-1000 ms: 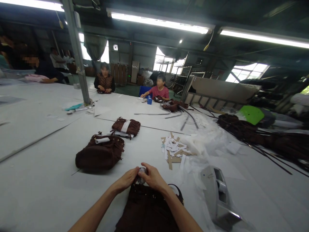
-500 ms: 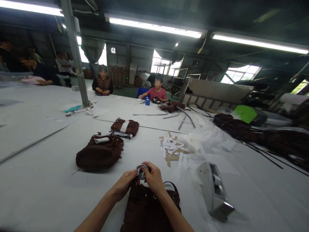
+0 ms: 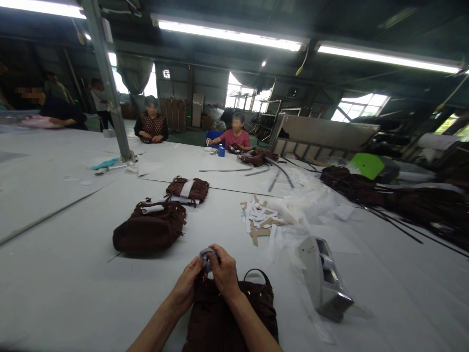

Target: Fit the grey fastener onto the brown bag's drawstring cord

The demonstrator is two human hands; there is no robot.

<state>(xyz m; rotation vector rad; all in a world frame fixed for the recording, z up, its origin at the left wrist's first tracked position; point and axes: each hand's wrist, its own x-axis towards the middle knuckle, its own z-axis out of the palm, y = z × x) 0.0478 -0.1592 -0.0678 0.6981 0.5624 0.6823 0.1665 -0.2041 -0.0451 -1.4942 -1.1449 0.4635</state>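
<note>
Brown bag (image 3: 230,313) is lying on the table (image 3: 66,274) right under both hands. Left hand (image 3: 186,286) and right hand (image 3: 224,274) are pinching a small grey wrap (image 3: 205,255) at its top, both grips closed on it. Looks mid-wrap; next move is calling for fingertip control.

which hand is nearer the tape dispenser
Right. The right hand is on the tape dispenser side of the brown bag; the left hand lies beyond it, farther off.

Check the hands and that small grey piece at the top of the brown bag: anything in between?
Nothing visible. The left hand and right hand both already pinch the small grey piece directly, just above the brown bag. The tape dispenser sits apart, to the right.
</note>
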